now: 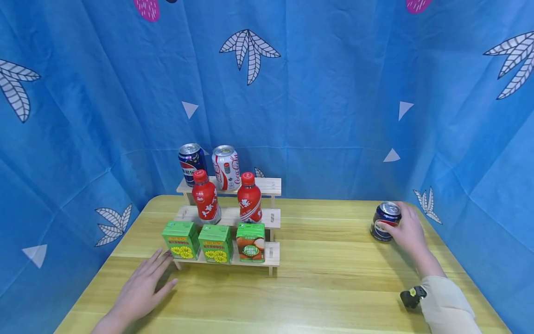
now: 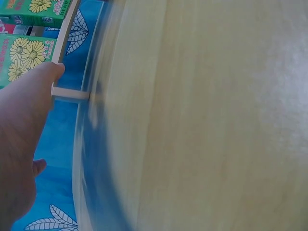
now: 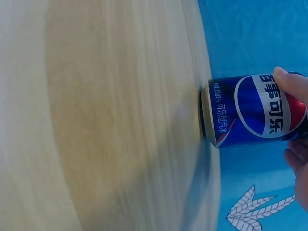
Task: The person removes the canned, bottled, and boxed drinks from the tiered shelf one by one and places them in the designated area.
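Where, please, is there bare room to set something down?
The yellow wooden table is bare between the tiered wooden rack and the held navy metal can, as is the top tier's right end; green rectangular cartons crowd the front one.

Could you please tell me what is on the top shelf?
The top shelf holds a blue can and a white Coca-Cola can; a red bottle hides the blue can's lower right.

One three-step rack (image 1: 268, 185) holds two cans (image 1: 226, 172) (top), two bottles (image 1: 249, 203) (middle) and three cartons (image 1: 214, 245) (bottom); a third can (image 1: 378, 220) is to its right, one table (image 1: 325, 287) beneath it.
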Demonstrator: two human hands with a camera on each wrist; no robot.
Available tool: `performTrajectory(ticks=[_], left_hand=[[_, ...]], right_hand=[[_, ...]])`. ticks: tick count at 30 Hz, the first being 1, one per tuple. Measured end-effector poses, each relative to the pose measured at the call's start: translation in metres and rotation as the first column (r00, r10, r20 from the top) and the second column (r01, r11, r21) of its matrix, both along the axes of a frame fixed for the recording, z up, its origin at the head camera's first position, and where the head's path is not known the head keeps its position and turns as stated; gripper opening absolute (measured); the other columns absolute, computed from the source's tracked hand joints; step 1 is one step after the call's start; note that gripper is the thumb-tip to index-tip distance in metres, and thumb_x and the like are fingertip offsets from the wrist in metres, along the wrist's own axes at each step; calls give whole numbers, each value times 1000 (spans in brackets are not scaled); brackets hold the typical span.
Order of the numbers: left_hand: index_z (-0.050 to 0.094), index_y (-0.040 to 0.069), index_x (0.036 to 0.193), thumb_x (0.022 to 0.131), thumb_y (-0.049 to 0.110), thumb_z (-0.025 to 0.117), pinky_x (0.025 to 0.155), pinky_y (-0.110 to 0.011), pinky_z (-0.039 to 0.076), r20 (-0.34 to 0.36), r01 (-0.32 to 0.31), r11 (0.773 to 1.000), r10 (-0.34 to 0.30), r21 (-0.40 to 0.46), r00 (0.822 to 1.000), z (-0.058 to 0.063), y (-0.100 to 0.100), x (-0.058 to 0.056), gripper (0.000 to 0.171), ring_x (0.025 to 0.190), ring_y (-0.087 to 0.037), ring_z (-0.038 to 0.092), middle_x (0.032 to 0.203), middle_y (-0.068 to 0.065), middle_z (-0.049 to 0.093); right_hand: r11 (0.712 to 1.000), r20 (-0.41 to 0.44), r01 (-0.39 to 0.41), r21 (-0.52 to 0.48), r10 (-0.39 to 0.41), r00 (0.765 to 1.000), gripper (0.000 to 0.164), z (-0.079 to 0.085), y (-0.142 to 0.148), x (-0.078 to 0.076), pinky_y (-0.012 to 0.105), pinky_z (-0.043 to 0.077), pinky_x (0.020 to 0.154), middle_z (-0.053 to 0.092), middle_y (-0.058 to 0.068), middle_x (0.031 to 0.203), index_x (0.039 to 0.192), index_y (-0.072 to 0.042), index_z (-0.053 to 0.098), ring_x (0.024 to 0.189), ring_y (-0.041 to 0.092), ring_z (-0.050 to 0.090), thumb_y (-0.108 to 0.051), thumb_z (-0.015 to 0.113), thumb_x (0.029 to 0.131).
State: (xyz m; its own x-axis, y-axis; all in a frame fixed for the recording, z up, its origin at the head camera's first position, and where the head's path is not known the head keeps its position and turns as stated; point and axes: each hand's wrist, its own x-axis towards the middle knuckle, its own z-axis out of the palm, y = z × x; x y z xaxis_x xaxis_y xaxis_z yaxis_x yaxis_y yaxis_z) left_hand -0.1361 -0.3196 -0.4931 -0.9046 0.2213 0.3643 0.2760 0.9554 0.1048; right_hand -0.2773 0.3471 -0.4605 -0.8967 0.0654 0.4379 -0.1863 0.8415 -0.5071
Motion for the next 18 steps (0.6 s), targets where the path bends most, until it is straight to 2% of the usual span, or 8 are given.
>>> performTrajectory(ticks=[8,13,18], left_hand=[[53,7,139,89,44,67,112,-55,36,4,-4,1000,4,-5,1000,0,-1,0,64,139,-38,41,148,-13,50],[53,7,139,89,44,67,113,-54,35,-9,-3,1000,3,-11,1000,0,0,-1,64,139,-38,41,147,-13,50],[54,6,138,88,44,68,108,-58,38,-11,-4,1000,3,-12,1000,-1,0,-1,64,138,-39,42,147,-14,50]], right_hand=[[1000,33,-5,-23,6,999,83,-3,5,1,72,38,92,40,39,131,139,12,33,116,55,43,-23,80,80],[1000,40,-15,-13,15,999,85,-3,8,-1,72,35,96,39,39,130,138,14,33,118,55,39,-24,81,79],[1000,39,-21,7,21,999,85,0,8,1,71,33,97,39,39,130,137,14,35,119,54,35,-24,82,77]])
